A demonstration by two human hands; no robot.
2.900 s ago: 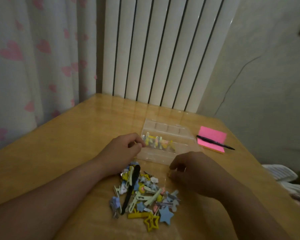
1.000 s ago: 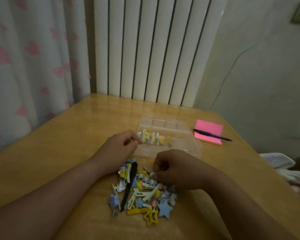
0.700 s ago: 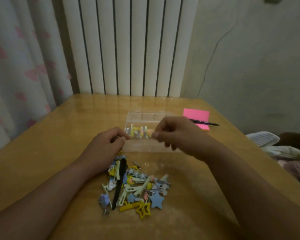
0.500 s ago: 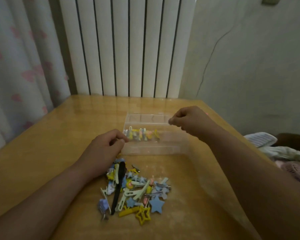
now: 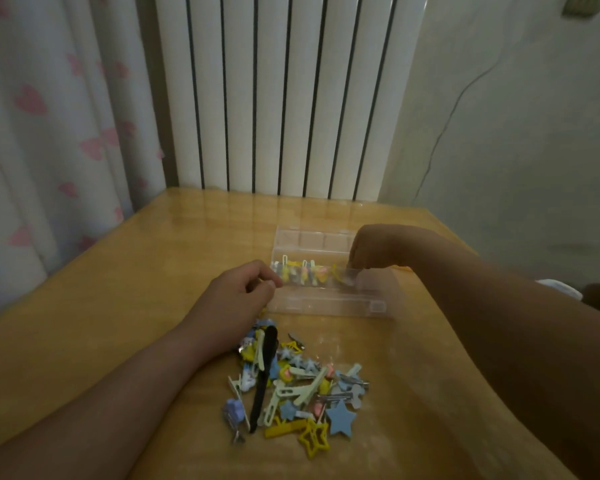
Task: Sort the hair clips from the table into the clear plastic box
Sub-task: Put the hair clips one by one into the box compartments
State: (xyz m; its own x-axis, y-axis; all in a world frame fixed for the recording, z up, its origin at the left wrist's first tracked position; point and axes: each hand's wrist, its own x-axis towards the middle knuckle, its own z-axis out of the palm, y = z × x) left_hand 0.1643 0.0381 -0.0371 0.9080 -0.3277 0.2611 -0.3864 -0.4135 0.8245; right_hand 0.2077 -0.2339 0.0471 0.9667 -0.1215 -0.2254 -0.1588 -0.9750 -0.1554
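The clear plastic box (image 5: 326, 304) lies open on the wooden table (image 5: 111, 306), with several yellow and pastel clips (image 5: 302, 271) in a row inside it. My left hand (image 5: 236, 299) grips the box's left end with curled fingers. At the right end of the row my right hand (image 5: 371, 247) reaches down into the box, its fingertips pinching a small pale hair clip (image 5: 349, 278). A pile of loose hair clips (image 5: 291, 386) lies in front of the box, among them a long black clip (image 5: 264, 375), a blue star (image 5: 340, 419) and a yellow star outline (image 5: 314, 441).
A white radiator (image 5: 284, 98) stands behind the table's far edge, and a curtain with pink hearts (image 5: 49, 133) hangs at the left. White fabric (image 5: 558, 289) shows beyond the table's right edge. My right forearm crosses the table's right side.
My right hand took a small clip from the pile, lifted it over the box and has now lowered it into the right end. My left hand stayed at the box's left end.
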